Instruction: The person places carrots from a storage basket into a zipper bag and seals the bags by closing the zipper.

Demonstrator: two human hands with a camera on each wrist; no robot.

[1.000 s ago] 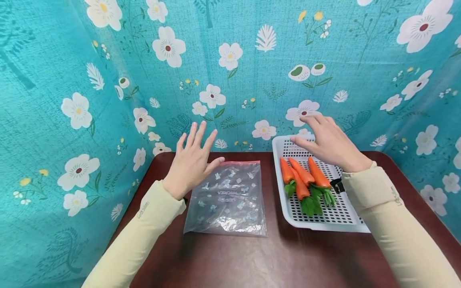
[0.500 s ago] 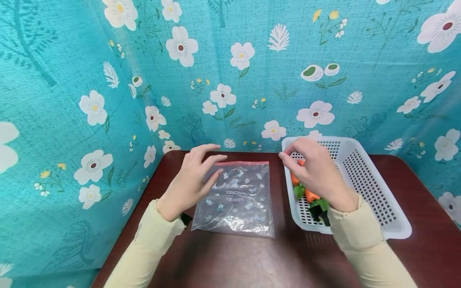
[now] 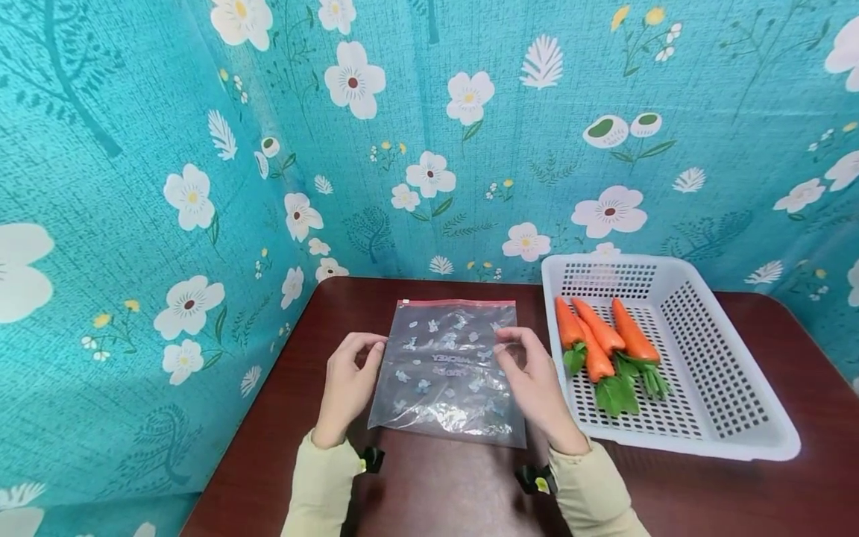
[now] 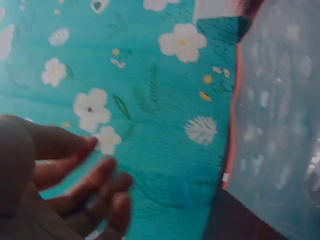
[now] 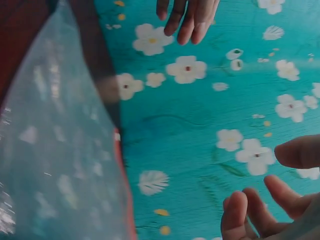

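Observation:
A clear zip bag point(image 3: 443, 388) with a red zip edge and small printed figures lies flat on the dark red-brown table. My left hand point(image 3: 350, 384) is at the bag's left side, fingers loosely bent. In the left wrist view, bare space shows between those fingers point(image 4: 107, 167) and the bag point(image 4: 280, 115). Over the bag's right edge hovers my right hand point(image 3: 537, 384), thumb and fingers apart. The right wrist view shows nothing between its fingers point(image 5: 257, 212). To the right, several orange carrots point(image 3: 597, 339) with green tops lie in a white plastic basket point(image 3: 731, 373).
The basket stands close to the right of the bag, its raised perforated walls beside my right forearm. A turquoise flowered cloth point(image 3: 429, 149) hangs behind and to the left of the table point(image 3: 443, 485). Dark straps point(image 3: 533, 477) sit at my wrists.
Both hands have come down and nearer to the body, from raised and spread to either side of the bag. The right hand has left the space over the basket, and the carrots show fully.

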